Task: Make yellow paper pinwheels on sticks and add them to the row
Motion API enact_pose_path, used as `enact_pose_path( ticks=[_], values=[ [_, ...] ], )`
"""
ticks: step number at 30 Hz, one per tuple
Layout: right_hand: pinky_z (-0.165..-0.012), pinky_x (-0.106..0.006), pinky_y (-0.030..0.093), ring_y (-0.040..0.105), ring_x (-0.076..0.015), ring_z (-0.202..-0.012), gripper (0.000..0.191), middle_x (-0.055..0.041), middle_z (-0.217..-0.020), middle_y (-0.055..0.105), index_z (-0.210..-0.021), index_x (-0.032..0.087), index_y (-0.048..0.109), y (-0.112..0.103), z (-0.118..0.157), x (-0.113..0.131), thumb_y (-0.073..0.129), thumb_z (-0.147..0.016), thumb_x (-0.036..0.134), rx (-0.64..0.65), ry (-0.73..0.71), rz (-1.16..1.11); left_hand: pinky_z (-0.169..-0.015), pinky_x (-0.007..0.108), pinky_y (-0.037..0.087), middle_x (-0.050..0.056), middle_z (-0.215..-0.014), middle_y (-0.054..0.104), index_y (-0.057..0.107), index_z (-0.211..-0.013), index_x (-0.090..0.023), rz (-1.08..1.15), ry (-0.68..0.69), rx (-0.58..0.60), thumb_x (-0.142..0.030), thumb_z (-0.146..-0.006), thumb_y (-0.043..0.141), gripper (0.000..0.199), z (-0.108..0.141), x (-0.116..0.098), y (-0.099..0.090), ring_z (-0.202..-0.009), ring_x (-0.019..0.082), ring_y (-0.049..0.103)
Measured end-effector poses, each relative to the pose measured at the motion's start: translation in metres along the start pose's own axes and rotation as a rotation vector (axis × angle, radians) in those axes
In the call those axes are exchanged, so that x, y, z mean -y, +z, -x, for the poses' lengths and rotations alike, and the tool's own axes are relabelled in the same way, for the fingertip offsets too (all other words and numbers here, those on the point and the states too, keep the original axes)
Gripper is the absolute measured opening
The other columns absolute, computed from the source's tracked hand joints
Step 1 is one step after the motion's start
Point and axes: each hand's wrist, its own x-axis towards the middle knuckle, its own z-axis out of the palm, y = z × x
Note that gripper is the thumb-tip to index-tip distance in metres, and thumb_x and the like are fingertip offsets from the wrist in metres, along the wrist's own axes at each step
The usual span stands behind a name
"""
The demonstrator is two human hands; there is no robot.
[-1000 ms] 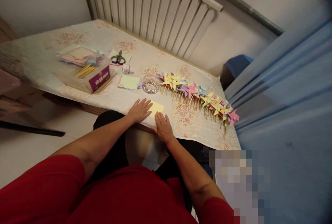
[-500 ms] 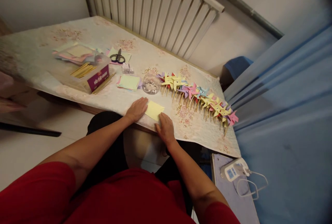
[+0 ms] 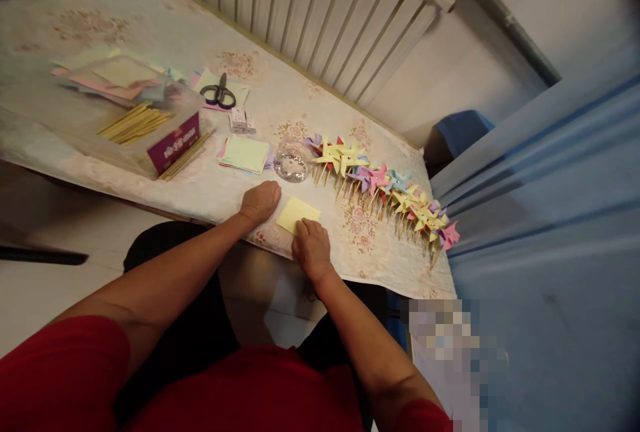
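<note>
A yellow paper square point(image 3: 299, 213) lies on the flowered tablecloth near the front edge of the table. My right hand point(image 3: 312, 245) is at its lower right side, curled fingertips on the paper. Left of the paper and apart from it, my left hand point(image 3: 261, 202) rests as a closed fist on the cloth; nothing shows in it. Just beyond, a clear round dish point(image 3: 291, 163) holds small shiny pieces. A stack of coloured paper squares point(image 3: 244, 154), light green on top, sits behind my left hand.
Paper pinwheels on sticks point(image 3: 380, 182) lie in a row on the right. A clear plastic box point(image 3: 187, 109) with wooden sticks point(image 3: 135, 123) stands left. Black scissors point(image 3: 219, 93) and small white boxes point(image 3: 243, 121) lie behind the stack. A radiator point(image 3: 300, 25) lines the wall; blue curtain point(image 3: 545, 252) hangs right.
My left hand has come off the yellow paper, moved slightly left and closed into a fist. My right hand's fingers now reach further onto the paper and are more curled. The view has shifted.
</note>
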Motion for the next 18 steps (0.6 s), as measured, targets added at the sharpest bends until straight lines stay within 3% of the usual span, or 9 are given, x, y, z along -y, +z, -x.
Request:
enact_pose_path(
  ticks=[5,12,18],
  values=[
    [-0.088,-0.041,0.048,0.055,-0.0288,-0.105,0.022,-0.0126,-0.114,0.067,-0.111,0.019,0.064,0.004,-0.005,0.002,0.054,-0.091,0.019,-0.008,0.025,-0.006,-0.079,0.034,0.049,0.013,-0.104,0.07,0.064,-0.099,-0.016,0.011,0.005,0.02,-0.031,-0.101,0.032,0.035,-0.006,0.002,0.001,-0.098,0.024,0.067],
    [-0.101,-0.041,0.047,0.056,-0.0268,-0.112,0.028,-0.0141,-0.122,0.066,-0.117,0.016,0.064,0.008,-0.002,0.0,0.047,-0.095,0.017,-0.038,0.036,-0.07,-0.08,0.035,0.05,0.013,-0.105,0.072,0.066,-0.1,-0.016,0.09,-0.036,0.062,-0.032,-0.101,0.032,0.038,-0.017,0.001,0.003,-0.097,0.025,0.068],
    [-0.097,-0.041,0.05,0.057,-0.0253,-0.108,0.024,-0.0135,-0.115,0.067,-0.113,0.016,0.065,0.009,0.002,0.0,0.048,-0.095,0.018,-0.164,0.03,-0.163,-0.083,0.036,0.049,0.014,-0.108,0.072,0.068,-0.104,-0.017,0.156,-0.032,0.083,-0.032,-0.099,0.033,0.038,-0.021,-0.001,0.0,-0.101,0.026,0.068]
  ],
)
